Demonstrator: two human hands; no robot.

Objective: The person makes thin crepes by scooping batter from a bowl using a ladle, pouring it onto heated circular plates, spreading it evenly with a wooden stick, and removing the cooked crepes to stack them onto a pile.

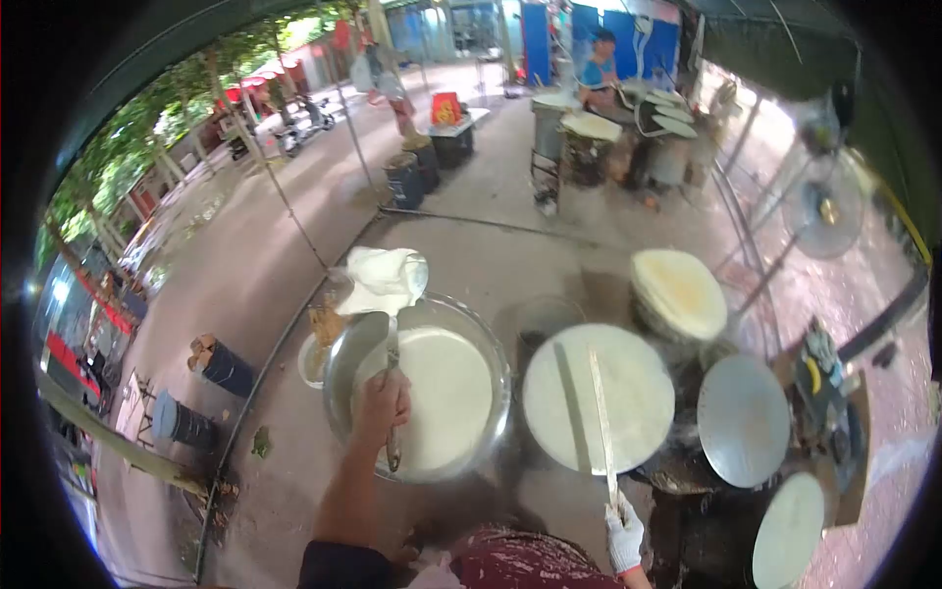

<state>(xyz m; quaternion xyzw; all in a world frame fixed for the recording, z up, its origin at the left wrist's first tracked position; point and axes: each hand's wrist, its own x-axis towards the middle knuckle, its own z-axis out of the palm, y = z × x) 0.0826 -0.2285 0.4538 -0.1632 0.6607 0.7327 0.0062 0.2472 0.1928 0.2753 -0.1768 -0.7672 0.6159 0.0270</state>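
Loaded ladle, long reach: a spill is the main risk

The left hand [381, 407] is wrapped around the ladle [392, 339], whose white-laden head stands out by the far rim of the metal basin [336, 398] of pale batter [442, 393]. A turn of that wrist could tip the load outside the rim, onto the ground. The gloved right hand [624, 540] grips the near end of a flat stick [601, 422] over the pale round sheet [640, 393]; too much downward pressure might gouge or tear it.

Whether the stick touches the sheet, I cannot tell. The grey band [572, 407] beside it (perhaps only a shadow) is equally unclear. The ladle's bowl is mostly hidden by its white load, and the right forearm is cut off at the bottom edge.
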